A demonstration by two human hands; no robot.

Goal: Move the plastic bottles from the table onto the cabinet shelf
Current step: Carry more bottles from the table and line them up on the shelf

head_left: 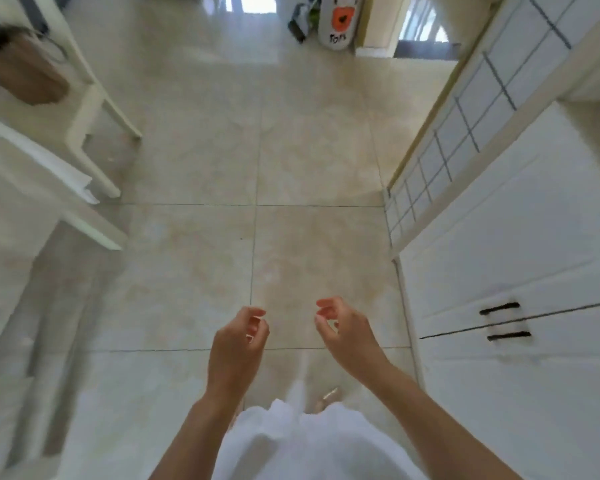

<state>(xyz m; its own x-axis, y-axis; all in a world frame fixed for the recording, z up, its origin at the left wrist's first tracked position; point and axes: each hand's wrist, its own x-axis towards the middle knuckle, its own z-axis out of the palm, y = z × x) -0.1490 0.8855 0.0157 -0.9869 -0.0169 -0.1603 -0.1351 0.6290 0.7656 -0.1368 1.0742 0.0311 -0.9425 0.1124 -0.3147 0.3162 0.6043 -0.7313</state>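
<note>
Cream floor tiles [194, 258] fill most of my view; listing runs from nearest outward.

1. White garment [312, 441], bottom edge, with a foot partly showing beneath it.
2. Left hand [238, 341]: held over the floor, fingers loosely curled, holding nothing.
3. Right hand [343, 332]: the same, fingers loosely curled and empty, near the left but apart from it.
4. White cabinet [520, 271], my right: lower doors closed, dark handles [499, 308]. A gridded panel [465, 133] sits farther along. I see no open shelf from here.
5. Pale table [21, 216], my left, only its edge and legs in frame; a chair [94, 109] beyond, with a brown bag [25, 74] on it.
6. Far end: a white bin with an orange mark [340, 22], blurred, beside bright doorways.

Plastic bottles: none visible. I judge they stand on the tabletop, cut off at left. I expect them light, thin-walled, a little slippery and easily dented; best gripped round the mid-body or just under the cap. Whether they are full I cannot tell.
</note>
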